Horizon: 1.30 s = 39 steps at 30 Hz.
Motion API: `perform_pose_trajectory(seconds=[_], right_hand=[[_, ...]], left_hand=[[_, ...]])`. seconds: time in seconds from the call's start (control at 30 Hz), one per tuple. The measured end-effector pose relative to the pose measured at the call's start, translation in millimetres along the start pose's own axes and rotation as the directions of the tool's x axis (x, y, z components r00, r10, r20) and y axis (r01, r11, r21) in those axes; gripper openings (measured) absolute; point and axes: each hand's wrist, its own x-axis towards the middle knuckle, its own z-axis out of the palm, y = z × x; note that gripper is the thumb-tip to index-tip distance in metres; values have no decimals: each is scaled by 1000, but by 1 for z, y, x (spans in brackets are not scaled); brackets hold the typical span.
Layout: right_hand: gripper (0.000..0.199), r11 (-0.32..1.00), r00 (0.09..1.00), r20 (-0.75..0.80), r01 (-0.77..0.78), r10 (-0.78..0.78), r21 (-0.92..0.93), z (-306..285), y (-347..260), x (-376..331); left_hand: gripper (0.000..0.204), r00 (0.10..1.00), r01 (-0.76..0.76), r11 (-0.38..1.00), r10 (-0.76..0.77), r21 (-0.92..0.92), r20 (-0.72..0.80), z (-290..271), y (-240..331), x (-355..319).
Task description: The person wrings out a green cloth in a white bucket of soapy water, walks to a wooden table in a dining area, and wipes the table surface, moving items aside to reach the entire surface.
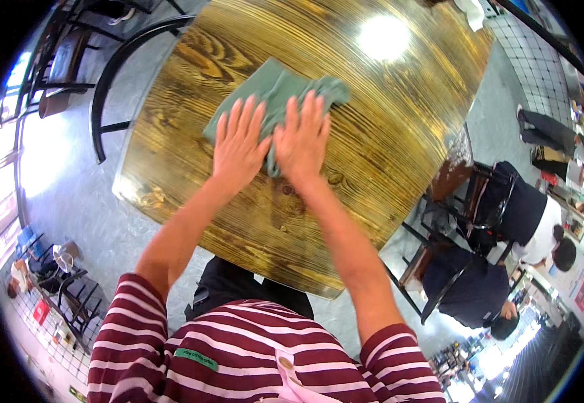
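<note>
A grey-green cloth (272, 84) lies spread and partly bunched on the brown wood-grain table (386, 134). My left hand (238, 146) presses flat on the cloth's near left part, fingers stretched out and pointing away from me. Beside it, my right hand (302, 141) lies on the cloth's near right part, its fingers also straight. The two thumbs almost meet in the middle. One crumpled end of the cloth sticks out past the right fingertips. Neither hand is wrapped round the cloth.
A black-framed chair (107, 80) stands by the table's left edge. At the right, two people in dark clothes (470, 285) sit on chairs close to the table. Bright light reflects off the tabletop's far part. Something white (472, 13) hangs over the far right edge.
</note>
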Motion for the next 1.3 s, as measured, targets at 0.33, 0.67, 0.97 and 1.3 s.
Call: perform_pose_trajectory(seconds=[0.33,0.67,0.97,1.3], right_hand=[[61,856,864,217,354,-454,377,15,-120,-80],[54,940,942,-12,334,-334,71,73,-92,144],[53,986,984,-156,56,-81,-158,82,2,235],[56,989,995,-9,-96,96,-112,26,62,94]], left_hand=[[76,907,411,911,-411,18,97,-20,-66,-176],[58,930,290,949,-249,123,-271,-10,-147,71],[53,935,41,984,23,171,-355,7,-107,220],[56,977,44,997,-31,60,-213,34,13,125]])
